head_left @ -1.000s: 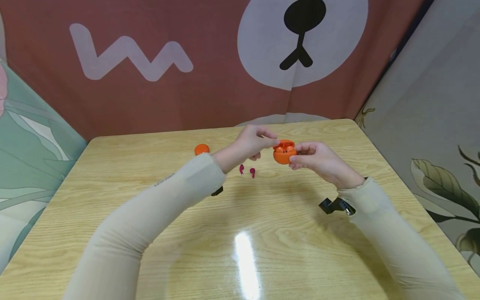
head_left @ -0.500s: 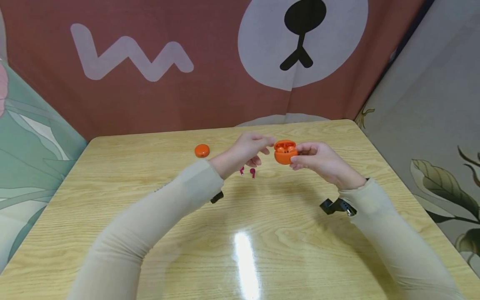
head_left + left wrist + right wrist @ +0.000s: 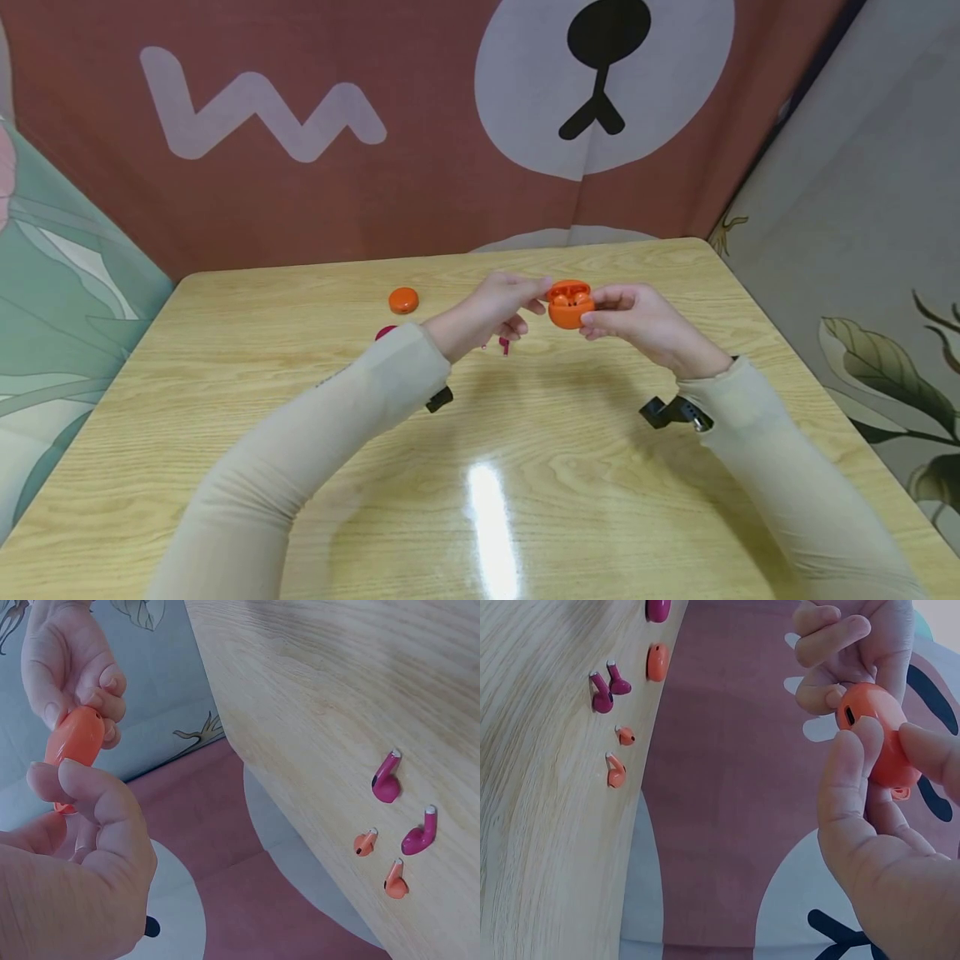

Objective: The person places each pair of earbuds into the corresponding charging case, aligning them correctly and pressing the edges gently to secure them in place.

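Note:
In the head view, my right hand [image 3: 643, 323] pinches a round orange earbud case [image 3: 570, 315] above the far right of the table. Its lid [image 3: 568, 286] stands up, and rounded orange earbud shapes show inside. My left hand [image 3: 495, 307] reaches in from the other side, thumb and fingertips gripping the lid edge. Two magenta earbuds [image 3: 387, 780] and two smaller orange earbuds [image 3: 396, 880] lie on the wood below, seen in the left wrist view. From the right wrist, a dark slot shows on the outside of the held case [image 3: 877, 742].
A second orange case [image 3: 403, 300] lies on the wooden table [image 3: 570, 467] toward the back left. Beside it, a magenta case [image 3: 386, 332] is mostly behind my left sleeve [image 3: 360, 392]. A printed red cloth [image 3: 427, 192] hangs beyond the back edge.
My left fingers drew back a little from the lid and are now at its left edge again. The magenta case has come into view beside my sleeve. The right hand stays nearly still.

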Motion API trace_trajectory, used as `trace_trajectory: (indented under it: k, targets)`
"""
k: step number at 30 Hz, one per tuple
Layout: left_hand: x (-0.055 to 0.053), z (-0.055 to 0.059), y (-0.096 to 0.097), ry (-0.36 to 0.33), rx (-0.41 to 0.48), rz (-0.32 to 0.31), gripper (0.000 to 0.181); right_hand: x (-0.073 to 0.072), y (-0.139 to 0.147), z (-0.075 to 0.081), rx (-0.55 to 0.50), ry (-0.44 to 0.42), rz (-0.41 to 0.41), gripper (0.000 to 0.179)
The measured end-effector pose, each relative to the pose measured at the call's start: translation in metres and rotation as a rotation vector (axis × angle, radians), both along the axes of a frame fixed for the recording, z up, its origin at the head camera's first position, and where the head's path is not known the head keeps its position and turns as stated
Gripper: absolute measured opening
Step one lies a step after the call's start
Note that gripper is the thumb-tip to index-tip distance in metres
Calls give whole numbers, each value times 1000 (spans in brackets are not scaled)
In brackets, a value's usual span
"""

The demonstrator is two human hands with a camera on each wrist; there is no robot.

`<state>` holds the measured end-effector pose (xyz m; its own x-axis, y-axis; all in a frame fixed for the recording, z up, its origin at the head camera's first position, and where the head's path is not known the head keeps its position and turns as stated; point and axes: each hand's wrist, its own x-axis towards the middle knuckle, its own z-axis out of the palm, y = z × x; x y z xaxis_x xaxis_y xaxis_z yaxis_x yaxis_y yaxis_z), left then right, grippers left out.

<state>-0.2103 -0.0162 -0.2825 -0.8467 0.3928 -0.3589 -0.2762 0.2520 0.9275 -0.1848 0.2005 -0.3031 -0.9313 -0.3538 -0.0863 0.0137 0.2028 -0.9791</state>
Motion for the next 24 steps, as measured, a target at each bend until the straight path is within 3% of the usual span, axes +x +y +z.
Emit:
trace_trajectory:
  k: [11,24]
  targets:
    - [-1,-1,0,-13,9,-8,38,0,1,0,-4,-6,-10,33]
    - [8,-6,1,89,-7,-31,32,-1,4,-3,-46,-9,-1,26]
